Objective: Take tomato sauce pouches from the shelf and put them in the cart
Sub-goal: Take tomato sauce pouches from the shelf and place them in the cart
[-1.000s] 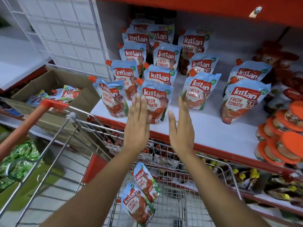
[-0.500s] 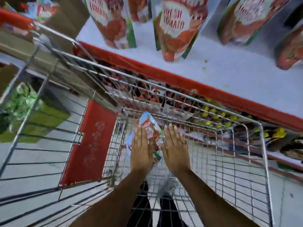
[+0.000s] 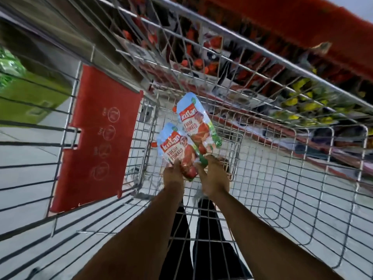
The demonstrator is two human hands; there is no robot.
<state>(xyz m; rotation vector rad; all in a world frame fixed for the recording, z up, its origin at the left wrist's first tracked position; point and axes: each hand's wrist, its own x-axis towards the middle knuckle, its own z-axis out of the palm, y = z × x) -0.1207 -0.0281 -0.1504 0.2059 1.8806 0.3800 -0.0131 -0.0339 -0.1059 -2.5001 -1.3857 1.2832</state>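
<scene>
Two tomato sauce pouches lie side by side on the wire floor of the cart (image 3: 298, 199), labels up. The nearer pouch (image 3: 173, 147) partly overlaps the farther pouch (image 3: 194, 123). Both my hands are down inside the cart. My left hand (image 3: 173, 178) has its fingers curled on the bottom left corner of the nearer pouch. My right hand (image 3: 215, 176) pinches the same pouch's bottom right corner by its green edge. The shelf's pouches are out of view.
The cart's red seat flap (image 3: 96, 138) stands at the left. The red shelf edge (image 3: 302, 23) runs across the top right, with lower shelves of red-capped and yellow goods (image 3: 302, 106) behind the cart's far wall. My dark-trousered legs (image 3: 203, 249) show under the wire.
One second ago my open hands were raised at the shelf pouches. They dropped into the cart onto the two pouches, and my view tilted down. The fingers now curl on the nearer pouch.
</scene>
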